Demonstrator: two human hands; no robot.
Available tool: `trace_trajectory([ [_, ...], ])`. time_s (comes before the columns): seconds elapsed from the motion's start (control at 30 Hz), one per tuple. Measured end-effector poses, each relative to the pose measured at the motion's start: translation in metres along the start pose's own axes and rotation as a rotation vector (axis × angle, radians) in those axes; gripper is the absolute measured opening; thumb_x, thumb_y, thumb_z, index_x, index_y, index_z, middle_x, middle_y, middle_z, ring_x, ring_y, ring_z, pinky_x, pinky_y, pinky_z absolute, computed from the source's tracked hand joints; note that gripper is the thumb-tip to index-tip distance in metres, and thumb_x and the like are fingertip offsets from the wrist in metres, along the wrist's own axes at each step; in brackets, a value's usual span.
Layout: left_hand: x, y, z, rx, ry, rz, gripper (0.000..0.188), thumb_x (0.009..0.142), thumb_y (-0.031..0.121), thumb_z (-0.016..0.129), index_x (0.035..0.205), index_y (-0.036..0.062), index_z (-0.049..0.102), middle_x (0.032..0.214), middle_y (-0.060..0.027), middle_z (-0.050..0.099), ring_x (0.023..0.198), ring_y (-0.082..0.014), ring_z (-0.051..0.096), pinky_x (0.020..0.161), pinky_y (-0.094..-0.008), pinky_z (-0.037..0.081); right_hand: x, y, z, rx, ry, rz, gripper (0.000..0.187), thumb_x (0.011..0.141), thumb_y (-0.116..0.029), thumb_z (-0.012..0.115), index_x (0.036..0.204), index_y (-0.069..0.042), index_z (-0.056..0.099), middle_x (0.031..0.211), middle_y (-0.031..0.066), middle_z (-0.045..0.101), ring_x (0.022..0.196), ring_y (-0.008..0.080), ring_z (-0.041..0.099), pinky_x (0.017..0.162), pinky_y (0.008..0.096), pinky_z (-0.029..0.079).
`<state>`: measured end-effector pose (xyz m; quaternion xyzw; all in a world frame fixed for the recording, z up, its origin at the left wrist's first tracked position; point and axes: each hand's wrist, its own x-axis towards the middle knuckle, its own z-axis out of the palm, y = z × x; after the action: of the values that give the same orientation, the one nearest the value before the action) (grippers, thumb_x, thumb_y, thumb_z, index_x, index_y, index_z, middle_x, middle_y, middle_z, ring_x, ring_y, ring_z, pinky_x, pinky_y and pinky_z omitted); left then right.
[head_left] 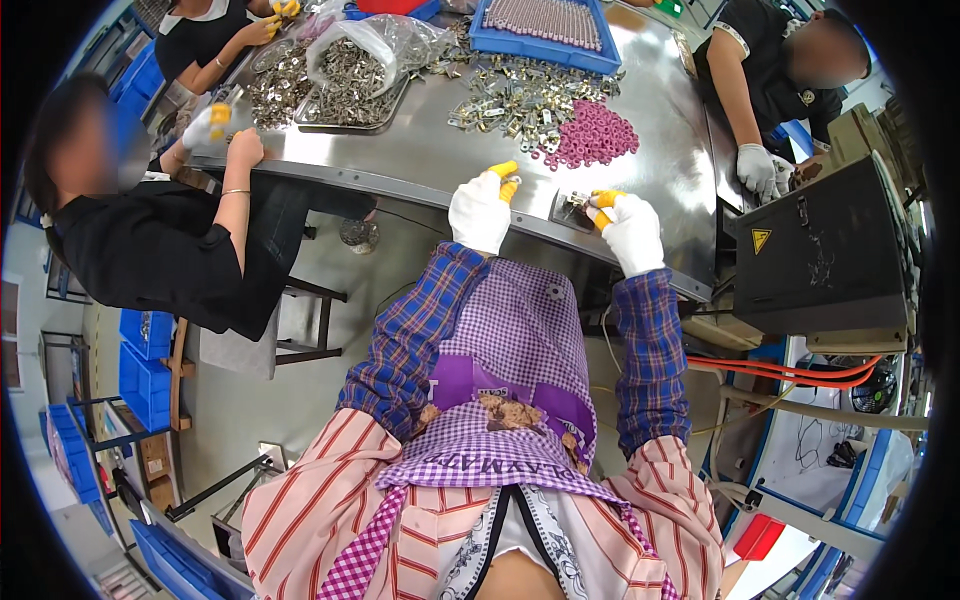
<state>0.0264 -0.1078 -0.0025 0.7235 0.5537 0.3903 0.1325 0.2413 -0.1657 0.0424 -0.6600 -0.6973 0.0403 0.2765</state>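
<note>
My left hand [482, 208] wears a white glove with yellow fingertips and is curled at the near edge of the steel table [420, 160]; whether it holds a small part I cannot tell. My right hand [628, 228], gloved the same way, pinches a small metal part [578, 203] that rests on a small dark block at the table edge. Just beyond my hands lie a heap of pink rings [595, 135] and a scatter of small metal brackets [510, 100].
A metal tray [345, 95] and a plastic bag of brackets stand at the far left, a blue tray [545, 25] of pink parts at the back. Other people sit at the left and far right of the table. A black machine box [820, 255] stands at my right.
</note>
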Motion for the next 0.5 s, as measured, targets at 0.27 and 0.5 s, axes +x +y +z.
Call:
trace_trajectory([
  [0.27,-0.024,0.051,-0.009,0.114,-0.571,0.069,0.053,0.089,0.033,0.052,0.136,0.0121,0.042,0.1,-0.0109,0.066,0.077,-0.0302,0.064,0.068,-0.0357,0.05,0.014,0.0,-0.012,0.515,-0.231,0.274,0.024,0.076,-0.006,0.069,0.099,-0.001,0.066,0.092,0.0077,0.067,0.079,0.0187,0.062,0.074,0.0254,0.049],
  [0.5,-0.013,0.036,-0.007,0.084,-0.65,0.255,0.058,0.089,0.037,0.049,0.141,0.0138,0.037,0.104,-0.011,0.065,0.079,-0.0314,0.064,0.071,-0.0372,0.05,0.016,0.001,-0.015,0.282,-0.286,0.212,0.025,0.075,-0.008,0.07,0.098,-0.001,0.066,0.09,0.0077,0.066,0.076,0.0189,0.061,0.072,0.0254,0.049],
])
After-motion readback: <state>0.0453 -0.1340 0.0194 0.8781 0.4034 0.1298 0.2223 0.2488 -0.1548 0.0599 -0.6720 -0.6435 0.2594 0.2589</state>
